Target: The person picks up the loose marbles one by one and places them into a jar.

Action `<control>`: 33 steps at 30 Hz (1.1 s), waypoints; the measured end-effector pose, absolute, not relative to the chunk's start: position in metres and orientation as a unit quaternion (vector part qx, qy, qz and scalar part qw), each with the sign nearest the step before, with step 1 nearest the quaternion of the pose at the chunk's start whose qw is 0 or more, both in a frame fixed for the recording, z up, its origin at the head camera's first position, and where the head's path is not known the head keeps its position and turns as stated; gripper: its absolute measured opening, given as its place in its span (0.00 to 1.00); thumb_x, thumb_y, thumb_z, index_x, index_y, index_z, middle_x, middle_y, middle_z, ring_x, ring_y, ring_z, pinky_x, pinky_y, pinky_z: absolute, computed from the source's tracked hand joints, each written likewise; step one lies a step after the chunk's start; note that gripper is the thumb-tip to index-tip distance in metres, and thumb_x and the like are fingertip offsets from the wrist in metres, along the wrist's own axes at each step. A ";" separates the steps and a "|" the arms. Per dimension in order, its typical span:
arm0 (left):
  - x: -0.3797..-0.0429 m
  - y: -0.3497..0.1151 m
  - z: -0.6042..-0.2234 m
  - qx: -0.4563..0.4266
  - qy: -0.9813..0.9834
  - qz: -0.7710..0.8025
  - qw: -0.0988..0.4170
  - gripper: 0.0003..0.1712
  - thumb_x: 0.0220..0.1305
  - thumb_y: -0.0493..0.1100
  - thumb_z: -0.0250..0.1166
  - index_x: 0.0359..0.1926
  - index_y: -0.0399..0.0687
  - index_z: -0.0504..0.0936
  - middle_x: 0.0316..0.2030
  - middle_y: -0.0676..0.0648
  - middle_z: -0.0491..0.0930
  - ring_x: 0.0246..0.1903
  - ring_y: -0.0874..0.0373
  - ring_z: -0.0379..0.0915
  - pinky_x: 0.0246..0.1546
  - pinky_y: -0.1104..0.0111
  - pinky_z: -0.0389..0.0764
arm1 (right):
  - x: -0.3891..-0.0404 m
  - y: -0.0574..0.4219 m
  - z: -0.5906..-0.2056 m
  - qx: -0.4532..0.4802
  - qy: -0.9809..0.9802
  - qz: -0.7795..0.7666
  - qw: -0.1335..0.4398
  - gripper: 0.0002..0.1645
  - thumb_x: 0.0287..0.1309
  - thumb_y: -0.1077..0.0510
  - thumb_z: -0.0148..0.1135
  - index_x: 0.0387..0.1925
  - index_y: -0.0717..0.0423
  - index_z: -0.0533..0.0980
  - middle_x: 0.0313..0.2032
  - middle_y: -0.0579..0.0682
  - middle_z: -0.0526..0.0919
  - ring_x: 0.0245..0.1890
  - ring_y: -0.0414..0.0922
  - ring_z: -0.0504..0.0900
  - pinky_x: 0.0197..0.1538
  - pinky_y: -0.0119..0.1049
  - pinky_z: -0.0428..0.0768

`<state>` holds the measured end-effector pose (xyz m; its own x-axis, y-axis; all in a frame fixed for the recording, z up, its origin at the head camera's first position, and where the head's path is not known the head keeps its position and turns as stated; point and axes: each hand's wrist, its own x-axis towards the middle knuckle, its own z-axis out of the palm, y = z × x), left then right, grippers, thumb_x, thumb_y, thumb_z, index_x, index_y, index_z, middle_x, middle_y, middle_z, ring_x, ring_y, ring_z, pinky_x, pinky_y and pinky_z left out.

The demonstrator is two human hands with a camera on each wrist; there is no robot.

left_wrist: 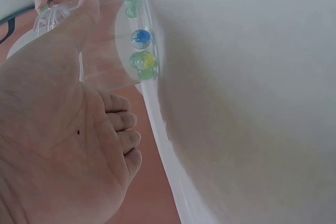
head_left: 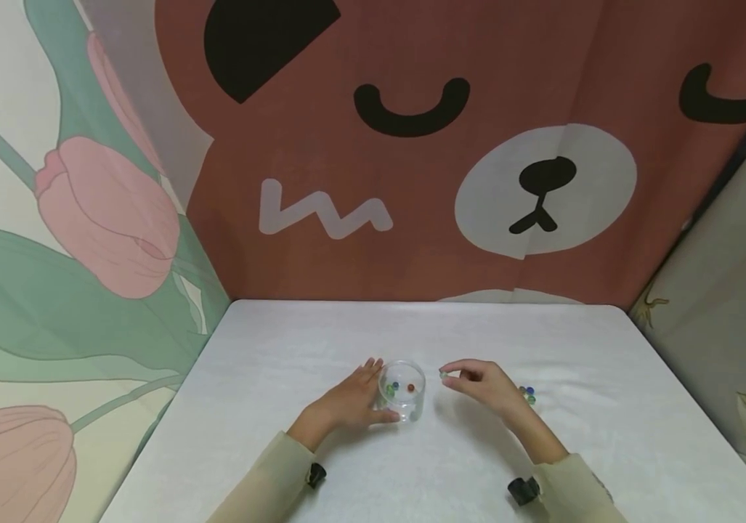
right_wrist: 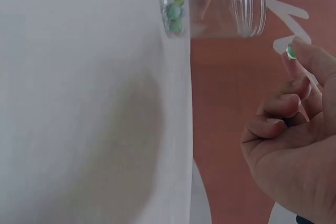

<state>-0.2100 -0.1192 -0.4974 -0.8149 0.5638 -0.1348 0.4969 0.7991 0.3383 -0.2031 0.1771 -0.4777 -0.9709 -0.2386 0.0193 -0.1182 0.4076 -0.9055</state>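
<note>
A clear, open-topped plastic jar [head_left: 405,407] stands upright on the table with several glass marbles at its bottom, among them a blue marble [left_wrist: 140,39] and green ones. My left hand [head_left: 349,399] holds the jar from its left side, the thumb on the near side and the fingers toward the far side. To the right of the jar, apart from it and at about rim height, my right hand [head_left: 487,385] pinches a green marble [right_wrist: 292,51] between thumb and forefinger. The other fingers of that hand are curled.
A small cluster of loose marbles [head_left: 529,395] lies on the white tabletop [head_left: 320,338], just right of the right wrist and partly hidden by it. A bear-printed curtain [head_left: 320,269] hangs along the table's back edge, and a tulip-printed one [head_left: 111,218] at the left.
</note>
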 end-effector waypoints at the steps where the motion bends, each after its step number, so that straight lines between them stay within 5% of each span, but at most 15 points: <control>1: -0.210 -0.119 -0.498 0.282 0.941 0.146 0.116 0.62 0.63 0.76 0.57 0.80 0.39 0.48 0.80 0.40 0.47 0.80 0.47 0.38 0.80 0.58 0.46 | -0.203 0.174 -0.477 -0.106 0.836 -0.535 0.057 0.16 0.59 0.52 0.74 0.47 0.56 0.86 0.24 0.46 0.73 0.26 0.41 0.70 0.27 0.29 0.69; 33: -0.209 -0.122 -0.498 0.287 0.937 0.164 0.115 0.61 0.63 0.76 0.57 0.80 0.39 0.49 0.79 0.39 0.48 0.79 0.47 0.40 0.79 0.56 0.48 | -0.207 0.128 -0.488 -0.162 0.810 -0.559 0.081 0.14 0.63 0.57 0.70 0.47 0.61 0.85 0.24 0.44 0.74 0.26 0.37 0.69 0.28 0.26 0.69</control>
